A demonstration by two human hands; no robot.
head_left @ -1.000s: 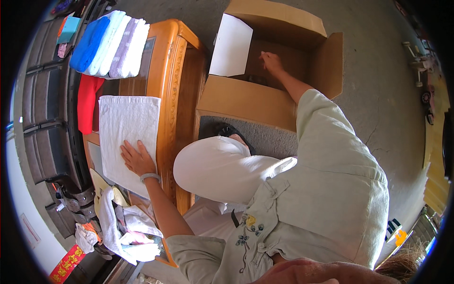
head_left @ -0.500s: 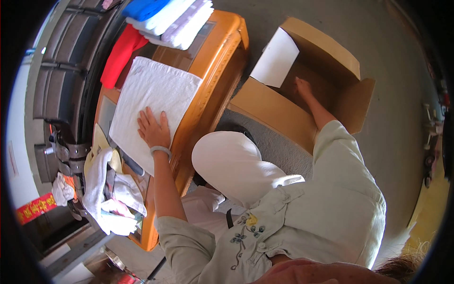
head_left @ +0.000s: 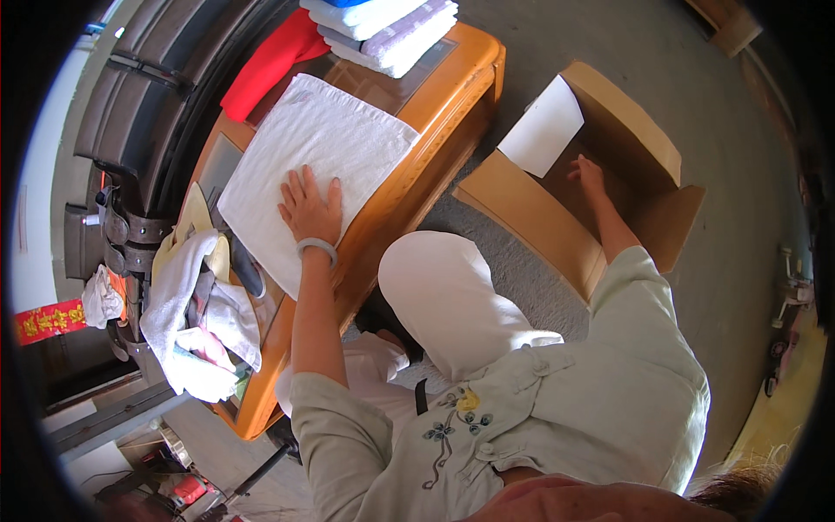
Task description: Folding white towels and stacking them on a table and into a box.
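A white towel [head_left: 339, 126] lies spread flat on the wooden table with glass panels [head_left: 444, 83]. My left hand [head_left: 310, 207] rests on it, palm down with the fingers spread, and a pale bangle circles the wrist. To the right, on the floor, stands an open cardboard box [head_left: 531, 213] with its flaps turned outward. My right hand [head_left: 588, 174] reaches into its opening, fingers partly stretched and slightly apart, with nothing visible in them. A white sheet-like panel [head_left: 544, 127] lies against the box's left end, near that hand. The box's bottom is dark and hard to make out.
Folded towels [head_left: 391, 35] are stacked at the table's far end, beside a red cloth [head_left: 274, 70]. A loose heap of cloths [head_left: 200, 313] covers the near left corner. A dark brown sofa [head_left: 130, 113] stands behind the table. Grey floor [head_left: 609, 35] surrounds the box.
The whole view has shifted, so table and box appear farther right. My left hand stays flat on the towel. Inside the box, my right hand's fingers look more extended than before.
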